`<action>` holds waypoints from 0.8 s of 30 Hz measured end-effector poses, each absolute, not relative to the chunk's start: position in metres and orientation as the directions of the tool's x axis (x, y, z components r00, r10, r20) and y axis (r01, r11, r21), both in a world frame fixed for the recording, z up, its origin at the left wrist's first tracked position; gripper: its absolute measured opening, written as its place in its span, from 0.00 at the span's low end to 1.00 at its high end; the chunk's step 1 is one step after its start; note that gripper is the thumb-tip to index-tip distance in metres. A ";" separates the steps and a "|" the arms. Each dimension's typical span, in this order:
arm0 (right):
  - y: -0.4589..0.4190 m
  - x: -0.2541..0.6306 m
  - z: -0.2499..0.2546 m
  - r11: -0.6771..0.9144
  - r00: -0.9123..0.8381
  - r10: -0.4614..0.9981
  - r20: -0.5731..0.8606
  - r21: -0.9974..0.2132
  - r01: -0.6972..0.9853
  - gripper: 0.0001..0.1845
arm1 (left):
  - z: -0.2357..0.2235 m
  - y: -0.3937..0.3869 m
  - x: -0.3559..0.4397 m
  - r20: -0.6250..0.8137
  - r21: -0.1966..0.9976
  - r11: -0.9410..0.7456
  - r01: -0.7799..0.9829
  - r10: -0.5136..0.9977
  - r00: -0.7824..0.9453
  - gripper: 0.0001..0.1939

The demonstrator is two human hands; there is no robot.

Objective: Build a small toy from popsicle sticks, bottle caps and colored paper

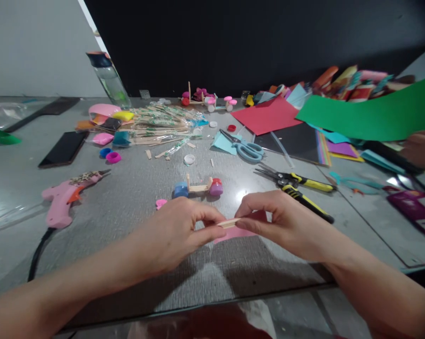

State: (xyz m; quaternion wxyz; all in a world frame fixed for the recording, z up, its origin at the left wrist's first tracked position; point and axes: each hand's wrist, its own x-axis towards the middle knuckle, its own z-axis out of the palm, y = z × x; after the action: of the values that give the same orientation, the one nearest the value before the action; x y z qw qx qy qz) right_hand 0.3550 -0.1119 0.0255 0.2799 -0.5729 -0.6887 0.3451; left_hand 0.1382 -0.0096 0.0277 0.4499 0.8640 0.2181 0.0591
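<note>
A short pale wooden stick piece (pixel 229 223) is pinched at both ends. My left hand (pixel 179 228) grips its left end between thumb and fingers, and my right hand (pixel 281 223) grips the right end. Beneath lies a piece of pink paper (pixel 229 236), partly covered by my right hand. Just beyond my hands stands a small wooden-stick car (pixel 198 187) with blue, red and purple bottle-cap wheels. Left of it, a pink heart-shaped piece (pixel 161 203) sits close to my left hand.
A pink glue gun (pixel 66 195) lies left, its cord toward the edge. Black-yellow pliers (pixel 290 181) and blue scissors (pixel 247 148) lie right of centre. Wrapped wooden sticks (pixel 159 122) are piled behind. Another person's hand (pixel 422 150) is at far right, near green paper (pixel 367 115).
</note>
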 end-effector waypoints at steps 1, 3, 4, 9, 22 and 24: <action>-0.112 0.355 0.025 0.116 -0.187 0.982 0.000 -0.785 0.609 0.11 | 0.029 -0.010 0.139 -0.087 0.795 -0.514 0.323 0.429 0.899 0.17; -0.112 0.354 0.025 0.127 -0.184 0.983 0.012 -0.769 0.626 0.11 | 0.030 -0.012 0.140 -0.089 0.771 -0.537 0.342 0.441 0.893 0.15; -0.112 0.353 0.025 0.129 -0.182 0.983 0.015 -0.765 0.631 0.11 | 0.030 -0.013 0.140 -0.092 0.759 -0.545 0.355 0.450 0.888 0.15; -0.110 0.352 0.025 0.079 -0.176 0.984 -0.035 -0.796 0.600 0.11 | 0.027 -0.014 0.141 -0.102 0.738 -0.562 0.374 0.455 0.885 0.14; -0.105 0.360 0.023 -0.029 -0.193 0.970 -0.146 -0.862 0.506 0.11 | 0.026 -0.010 0.143 -0.225 0.823 -0.377 0.425 0.470 0.853 0.17; -0.105 0.360 0.024 -0.026 -0.207 0.967 -0.151 -0.863 0.505 0.12 | 0.026 -0.010 0.144 -0.249 0.835 -0.340 0.433 0.467 0.849 0.17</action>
State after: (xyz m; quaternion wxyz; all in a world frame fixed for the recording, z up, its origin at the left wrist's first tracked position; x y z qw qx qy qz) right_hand 0.3604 -0.1047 0.0237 0.2664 -0.5705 -0.6449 0.4332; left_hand 0.1439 -0.0100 0.0255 0.5044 0.8185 0.2747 0.0169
